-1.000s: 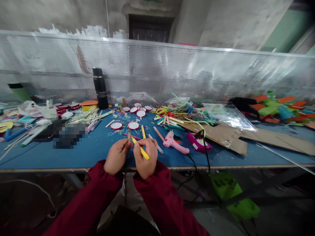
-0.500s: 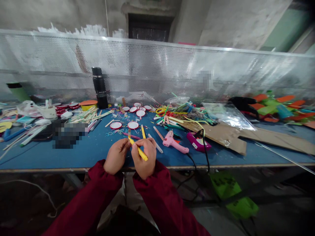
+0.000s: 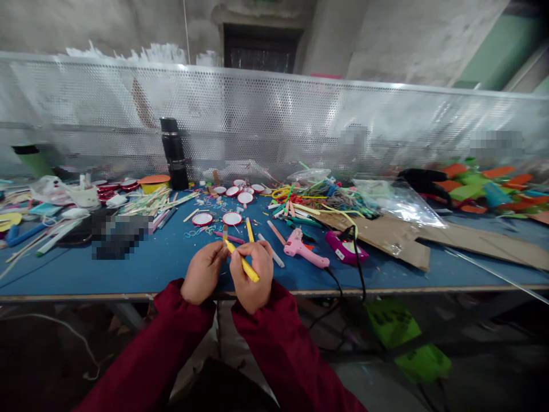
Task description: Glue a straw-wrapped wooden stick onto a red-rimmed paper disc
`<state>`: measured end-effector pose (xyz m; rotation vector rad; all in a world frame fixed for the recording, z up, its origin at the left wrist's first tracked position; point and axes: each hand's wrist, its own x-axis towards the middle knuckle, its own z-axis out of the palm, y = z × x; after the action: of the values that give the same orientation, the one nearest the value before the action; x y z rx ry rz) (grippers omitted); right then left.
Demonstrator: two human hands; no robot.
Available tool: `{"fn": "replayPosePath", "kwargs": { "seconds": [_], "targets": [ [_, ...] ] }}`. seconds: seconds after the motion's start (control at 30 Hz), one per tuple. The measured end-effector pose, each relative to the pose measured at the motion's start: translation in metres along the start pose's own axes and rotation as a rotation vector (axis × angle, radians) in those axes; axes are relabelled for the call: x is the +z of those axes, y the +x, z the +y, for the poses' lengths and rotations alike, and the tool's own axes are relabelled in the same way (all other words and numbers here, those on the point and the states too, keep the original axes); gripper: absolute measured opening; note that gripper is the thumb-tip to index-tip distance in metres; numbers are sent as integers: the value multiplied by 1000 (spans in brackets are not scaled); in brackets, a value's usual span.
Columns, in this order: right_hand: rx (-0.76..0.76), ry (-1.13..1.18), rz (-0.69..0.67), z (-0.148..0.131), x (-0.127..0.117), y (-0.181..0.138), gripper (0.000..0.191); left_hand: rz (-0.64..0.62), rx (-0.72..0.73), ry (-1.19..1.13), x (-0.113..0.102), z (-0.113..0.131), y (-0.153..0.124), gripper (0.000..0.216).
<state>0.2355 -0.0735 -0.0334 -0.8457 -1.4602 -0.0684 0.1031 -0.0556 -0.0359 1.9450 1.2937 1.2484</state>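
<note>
My right hand (image 3: 254, 277) is closed round a yellow marker pen (image 3: 243, 262), gripped like a pencil and slanting down to the right. My left hand (image 3: 204, 271) pinches a small flat stick (image 3: 225, 231) with a brownish upper end; its lower part is hidden by the fingers. At the stick, just by my left fingertips, is the marker's tip; whether it touches cannot be made out. Beyond the hands lie a yellow marker piece (image 3: 249, 230), a pink-purple pen (image 3: 231, 238) and a white pen (image 3: 271, 252). Two round white discs with red rims (image 3: 232, 219) lie farther back.
Right of my hands are a pink glue gun (image 3: 305, 249) with a cord and a purple device (image 3: 345, 249). Cardboard (image 3: 381, 237) and tangled cords (image 3: 326, 194) lie behind. A black bottle (image 3: 174, 153) stands at the back left, before a perforated metal screen (image 3: 266, 120).
The marker and my right hand have shifted very slightly to the right. My left hand holds the stick in the same place.
</note>
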Motion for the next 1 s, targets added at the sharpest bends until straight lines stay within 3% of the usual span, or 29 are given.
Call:
{"fn": "replayPosePath", "kwargs": {
  "seconds": [1.0],
  "targets": [
    [-16, -43, 22, 0, 1, 1, 10, 16, -3, 2, 0, 2, -1, 32]
  ]
}}
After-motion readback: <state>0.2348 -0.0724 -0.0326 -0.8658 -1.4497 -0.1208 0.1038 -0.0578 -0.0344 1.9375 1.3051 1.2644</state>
